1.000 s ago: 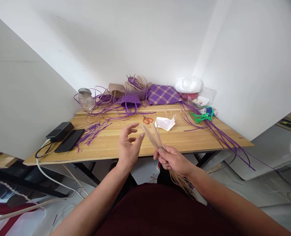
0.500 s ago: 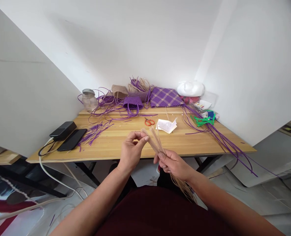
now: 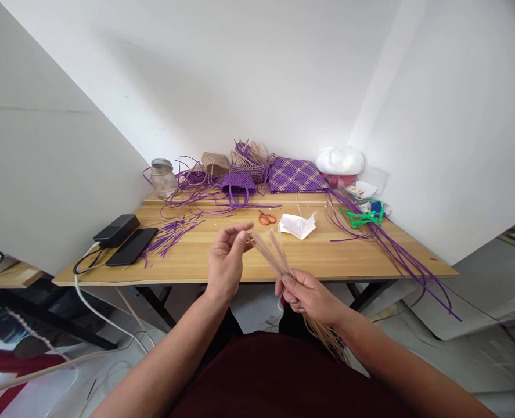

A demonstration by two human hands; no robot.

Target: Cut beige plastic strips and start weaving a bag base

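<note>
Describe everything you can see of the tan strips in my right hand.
The strips look thin, pale tan and flexible, perhaps plastic. Your right hand grips them in a bundle. Their short upper ends fan out beside your left hand; whether its fingertips touch them is unclear. Longer lengths hang loosely below the grip, curving slightly.

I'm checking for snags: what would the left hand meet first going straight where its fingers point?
The left hand would likely meet the beige strips first, at their upper ends; depth there is unclear.

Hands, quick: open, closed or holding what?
Left hand: curled by the tan strips; grip can't be told.
Right hand: closed, holding the tan strips.
</note>
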